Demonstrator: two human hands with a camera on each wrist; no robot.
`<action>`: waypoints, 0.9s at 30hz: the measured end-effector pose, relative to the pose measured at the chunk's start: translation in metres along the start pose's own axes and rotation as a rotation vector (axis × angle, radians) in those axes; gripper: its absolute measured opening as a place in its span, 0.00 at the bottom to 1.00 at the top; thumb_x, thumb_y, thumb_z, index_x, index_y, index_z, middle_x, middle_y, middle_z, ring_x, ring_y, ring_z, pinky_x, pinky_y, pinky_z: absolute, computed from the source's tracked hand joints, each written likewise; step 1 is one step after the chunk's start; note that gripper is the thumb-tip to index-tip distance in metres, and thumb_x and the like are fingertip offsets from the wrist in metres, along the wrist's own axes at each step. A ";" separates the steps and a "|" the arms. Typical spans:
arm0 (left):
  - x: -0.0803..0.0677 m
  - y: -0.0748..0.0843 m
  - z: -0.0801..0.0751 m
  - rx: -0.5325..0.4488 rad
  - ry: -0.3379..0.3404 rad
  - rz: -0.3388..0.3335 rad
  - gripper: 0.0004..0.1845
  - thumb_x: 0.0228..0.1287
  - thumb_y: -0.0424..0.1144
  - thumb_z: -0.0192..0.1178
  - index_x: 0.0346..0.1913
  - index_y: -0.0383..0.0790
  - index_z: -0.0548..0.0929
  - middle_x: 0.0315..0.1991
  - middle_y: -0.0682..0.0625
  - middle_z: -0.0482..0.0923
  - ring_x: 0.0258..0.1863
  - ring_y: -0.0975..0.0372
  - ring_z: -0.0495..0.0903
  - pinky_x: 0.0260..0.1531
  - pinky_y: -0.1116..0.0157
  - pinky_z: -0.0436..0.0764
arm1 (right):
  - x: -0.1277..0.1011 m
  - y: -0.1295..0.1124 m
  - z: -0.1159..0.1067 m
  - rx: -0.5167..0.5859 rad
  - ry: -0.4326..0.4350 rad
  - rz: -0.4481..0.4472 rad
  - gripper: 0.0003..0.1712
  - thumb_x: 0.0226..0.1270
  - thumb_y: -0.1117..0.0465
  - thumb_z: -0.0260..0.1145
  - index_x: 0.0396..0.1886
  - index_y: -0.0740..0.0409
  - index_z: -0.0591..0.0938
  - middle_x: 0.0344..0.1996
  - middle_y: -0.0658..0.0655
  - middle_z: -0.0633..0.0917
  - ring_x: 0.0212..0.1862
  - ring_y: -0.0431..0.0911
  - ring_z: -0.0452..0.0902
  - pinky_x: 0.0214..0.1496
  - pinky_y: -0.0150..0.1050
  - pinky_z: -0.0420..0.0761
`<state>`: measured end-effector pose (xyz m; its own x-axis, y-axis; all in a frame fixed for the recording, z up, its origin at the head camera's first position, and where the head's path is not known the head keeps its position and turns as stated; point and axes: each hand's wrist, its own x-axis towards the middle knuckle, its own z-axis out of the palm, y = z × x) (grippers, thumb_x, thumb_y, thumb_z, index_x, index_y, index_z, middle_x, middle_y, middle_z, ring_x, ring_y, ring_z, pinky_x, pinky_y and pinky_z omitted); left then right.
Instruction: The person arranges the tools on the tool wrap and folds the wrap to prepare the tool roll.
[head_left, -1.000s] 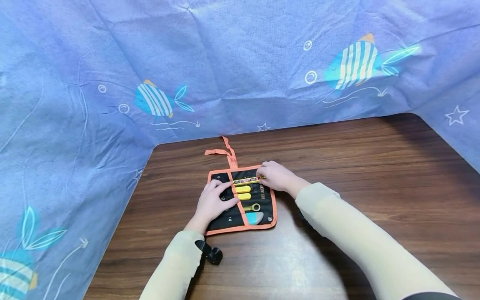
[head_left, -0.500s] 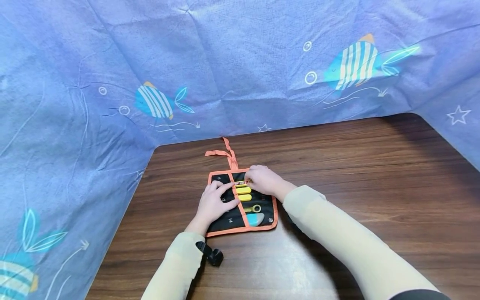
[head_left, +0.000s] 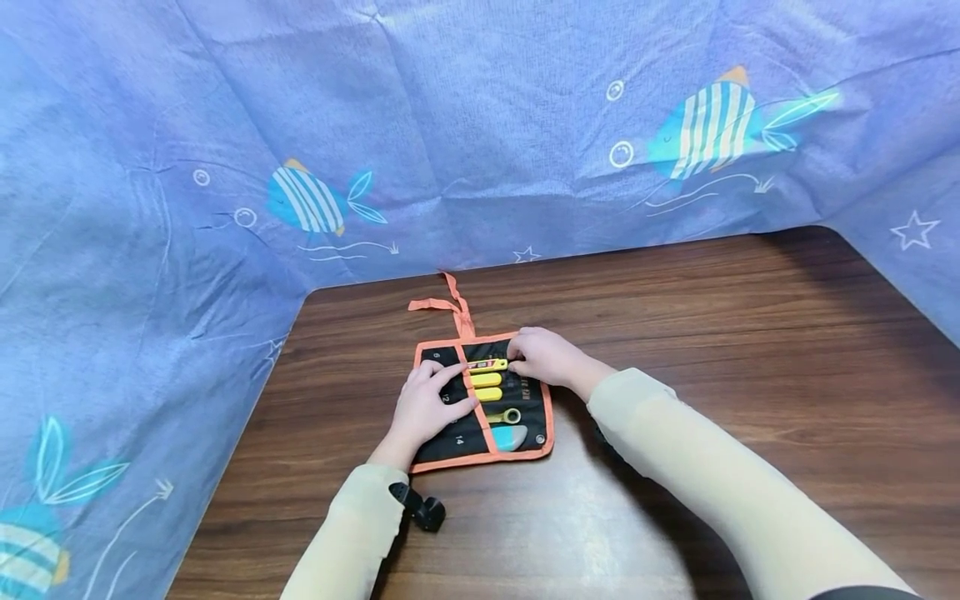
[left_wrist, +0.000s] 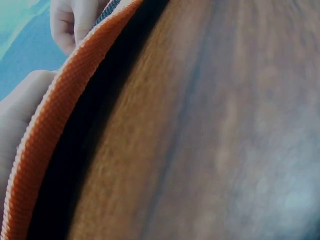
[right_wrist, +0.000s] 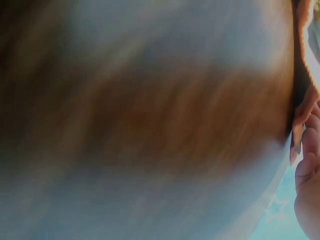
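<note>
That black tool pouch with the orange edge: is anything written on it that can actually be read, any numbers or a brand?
"14": white number on the tool pouch, near its lower edge.
White lettering by the right hand: too blurred to read.
Other white marks beside the left hand: partly covered, unreadable.
Label on the top yellow tool: too small to read.

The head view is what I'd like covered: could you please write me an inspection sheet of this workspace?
Surface: dark wooden table, glossy.
Job's things: black fabric tool roll with orange trim lies open; yellow-handled tools in its pockets.
Clutter: orange tie ribbon trails from the roll.
Grippers: left hand presses flat on the pockets; right hand pinches the top yellow tool.
Cables: nothing seen.
Surroundings: blue fish-print cloth hangs behind and beside.
</note>
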<state>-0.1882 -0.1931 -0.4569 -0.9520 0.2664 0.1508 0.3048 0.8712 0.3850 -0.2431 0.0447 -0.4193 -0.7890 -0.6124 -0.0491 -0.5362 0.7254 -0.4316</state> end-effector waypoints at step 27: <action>0.000 -0.001 0.000 0.001 0.009 0.014 0.32 0.51 0.60 0.64 0.60 0.56 0.77 0.43 0.52 0.70 0.42 0.58 0.66 0.42 0.56 0.69 | 0.027 -0.021 0.013 0.011 -0.013 0.029 0.08 0.67 0.59 0.61 0.40 0.56 0.84 0.36 0.52 0.80 0.37 0.42 0.74 0.42 0.39 0.75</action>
<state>-0.1889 -0.1944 -0.4572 -0.9473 0.2749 0.1645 0.3181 0.8677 0.3820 -0.2491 0.0090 -0.4228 -0.8004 -0.5950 -0.0737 -0.5095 0.7399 -0.4393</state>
